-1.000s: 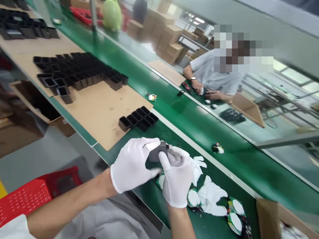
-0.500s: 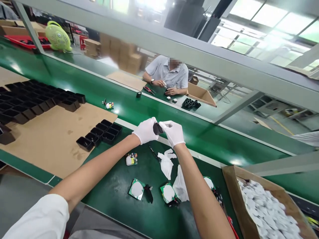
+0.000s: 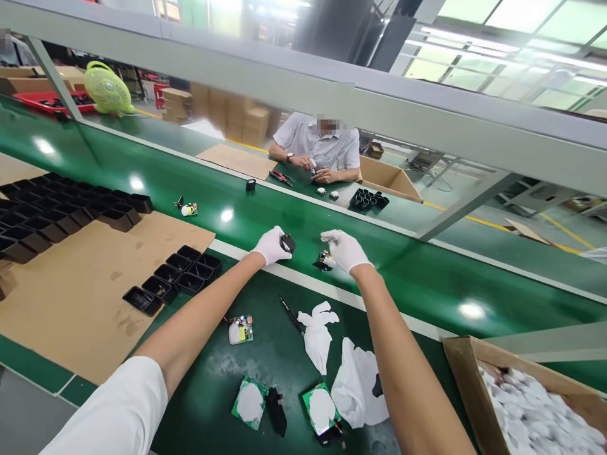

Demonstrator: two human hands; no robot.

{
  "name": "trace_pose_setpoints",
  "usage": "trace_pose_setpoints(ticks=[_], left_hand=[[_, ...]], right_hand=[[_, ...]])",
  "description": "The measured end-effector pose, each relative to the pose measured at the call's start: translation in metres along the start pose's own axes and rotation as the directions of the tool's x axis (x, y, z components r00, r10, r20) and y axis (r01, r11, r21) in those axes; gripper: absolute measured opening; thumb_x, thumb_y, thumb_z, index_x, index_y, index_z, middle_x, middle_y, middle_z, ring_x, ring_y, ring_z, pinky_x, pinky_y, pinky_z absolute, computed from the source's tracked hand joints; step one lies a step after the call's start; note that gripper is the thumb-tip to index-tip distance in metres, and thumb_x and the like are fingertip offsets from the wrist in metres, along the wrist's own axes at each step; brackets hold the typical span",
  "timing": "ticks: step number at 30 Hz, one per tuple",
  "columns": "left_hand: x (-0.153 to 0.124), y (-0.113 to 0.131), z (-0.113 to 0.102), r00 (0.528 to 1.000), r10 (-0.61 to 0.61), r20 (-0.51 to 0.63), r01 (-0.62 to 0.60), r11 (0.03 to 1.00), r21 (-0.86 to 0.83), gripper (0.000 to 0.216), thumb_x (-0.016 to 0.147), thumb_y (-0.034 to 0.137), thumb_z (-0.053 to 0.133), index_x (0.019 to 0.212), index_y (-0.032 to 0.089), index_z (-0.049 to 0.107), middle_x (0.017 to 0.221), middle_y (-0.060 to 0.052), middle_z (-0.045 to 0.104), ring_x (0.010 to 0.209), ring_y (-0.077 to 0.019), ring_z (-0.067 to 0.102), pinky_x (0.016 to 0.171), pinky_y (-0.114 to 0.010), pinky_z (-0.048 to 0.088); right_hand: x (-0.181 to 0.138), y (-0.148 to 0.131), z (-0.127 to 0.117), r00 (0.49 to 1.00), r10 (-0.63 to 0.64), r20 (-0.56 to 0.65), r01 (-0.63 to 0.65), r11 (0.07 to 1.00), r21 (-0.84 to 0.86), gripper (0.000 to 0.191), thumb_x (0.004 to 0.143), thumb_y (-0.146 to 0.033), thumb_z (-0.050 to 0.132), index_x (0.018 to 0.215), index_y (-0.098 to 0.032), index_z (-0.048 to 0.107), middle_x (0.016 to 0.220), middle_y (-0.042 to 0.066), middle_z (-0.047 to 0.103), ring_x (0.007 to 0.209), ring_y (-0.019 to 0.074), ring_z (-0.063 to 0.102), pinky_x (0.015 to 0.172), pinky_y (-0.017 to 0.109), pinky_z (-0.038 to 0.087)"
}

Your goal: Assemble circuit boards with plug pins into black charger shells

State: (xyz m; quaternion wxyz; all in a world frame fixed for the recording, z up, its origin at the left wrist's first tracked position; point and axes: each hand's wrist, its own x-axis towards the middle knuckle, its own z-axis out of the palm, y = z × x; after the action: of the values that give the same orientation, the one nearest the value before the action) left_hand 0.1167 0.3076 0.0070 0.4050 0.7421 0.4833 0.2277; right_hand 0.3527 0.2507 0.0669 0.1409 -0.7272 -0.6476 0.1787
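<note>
My left hand [image 3: 274, 246], in a white glove, is closed around a small black plastic case [image 3: 288, 243] above the near edge of the green belt. My gloved right hand [image 3: 347, 250] is over the belt to its right, fingers apart. Just below its fingertips is a small circuit board [image 3: 326, 259] with a black piece attached; whether the fingers touch it I cannot tell. On the bench below lie a circuit board with a yellow part [image 3: 241, 330], two green boards with white pads, the left one [image 3: 250, 403] and the right one [image 3: 320, 407], and a black pen-like tool [image 3: 289, 313].
White gloves [image 3: 317, 338] lie on the bench. Rows of black cases [image 3: 61, 208] stand on brown cardboard [image 3: 90, 284] at left. A carton [image 3: 458, 379] of white pads is at right. Across the belt a person [image 3: 317, 148] works behind a rail [image 3: 237, 76].
My hands have moved apart. The black case stays in my left hand, while my right hand has shifted right, and a circuit board now shows below its fingers. The whole view has shifted slightly.
</note>
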Motion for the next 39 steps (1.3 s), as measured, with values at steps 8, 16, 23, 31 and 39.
trace_pose_setpoints(ticks=[8,16,23,31,39], left_hand=[[-0.03,0.019,-0.023,0.959,-0.066,-0.274,0.033,0.992,-0.123,0.062,0.094,0.033,0.086,0.146,0.011,0.062,0.152,-0.021,0.064,0.137,-0.0358,0.067,0.117,-0.055,0.057],[-0.201,0.025,-0.087,0.747,0.153,-0.646,-0.216,0.976,-0.018,0.019,0.102,0.032,0.069,0.118,0.023,0.071,0.112,-0.005,0.082,0.108,-0.0224,0.078,0.105,-0.041,0.059],[-0.307,-0.067,-0.083,0.64,0.208,-0.74,0.27,0.84,0.47,0.018,0.1,0.038,0.073,0.11,0.024,0.077,0.118,-0.013,0.083,0.114,-0.0385,0.074,0.099,-0.058,0.056],[-0.304,-0.105,-0.079,0.692,0.129,-0.711,0.313,0.834,0.455,0.039,0.097,0.036,0.076,0.133,0.024,0.072,0.147,-0.02,0.07,0.132,-0.0441,0.065,0.107,-0.061,0.055],[-0.314,-0.117,-0.089,0.657,0.131,-0.743,0.269,0.879,0.393,0.008,0.097,0.026,0.071,0.105,0.025,0.069,0.116,-0.013,0.077,0.117,-0.0369,0.071,0.106,-0.056,0.058]], right_hand=[[-0.013,0.012,0.007,0.943,-0.195,0.27,0.279,0.906,-0.319,0.046,0.106,-0.042,0.075,0.147,-0.022,0.066,0.156,0.013,0.064,0.136,0.0321,0.068,0.114,0.058,0.059],[0.024,0.004,0.014,0.978,0.089,0.189,-0.007,0.918,-0.396,0.04,0.107,-0.043,0.074,0.139,-0.021,0.069,0.143,0.012,0.071,0.122,0.0274,0.073,0.103,0.05,0.065],[-0.005,-0.018,0.013,0.99,0.115,0.082,-0.103,0.985,-0.138,0.038,0.106,-0.046,0.074,0.134,-0.019,0.072,0.139,0.008,0.073,0.119,0.0291,0.074,0.1,0.047,0.066],[-0.092,-0.055,-0.006,0.996,-0.012,-0.086,0.025,0.989,0.143,0.032,0.092,-0.044,0.078,0.115,-0.021,0.079,0.105,0.005,0.086,0.096,0.0244,0.081,0.093,0.037,0.061],[-0.19,-0.077,-0.004,0.984,-0.106,-0.145,0.137,0.965,0.224,0.049,0.076,-0.063,0.077,0.109,-0.028,0.077,0.095,0.006,0.084,0.088,0.0305,0.079,0.085,0.045,0.062]])
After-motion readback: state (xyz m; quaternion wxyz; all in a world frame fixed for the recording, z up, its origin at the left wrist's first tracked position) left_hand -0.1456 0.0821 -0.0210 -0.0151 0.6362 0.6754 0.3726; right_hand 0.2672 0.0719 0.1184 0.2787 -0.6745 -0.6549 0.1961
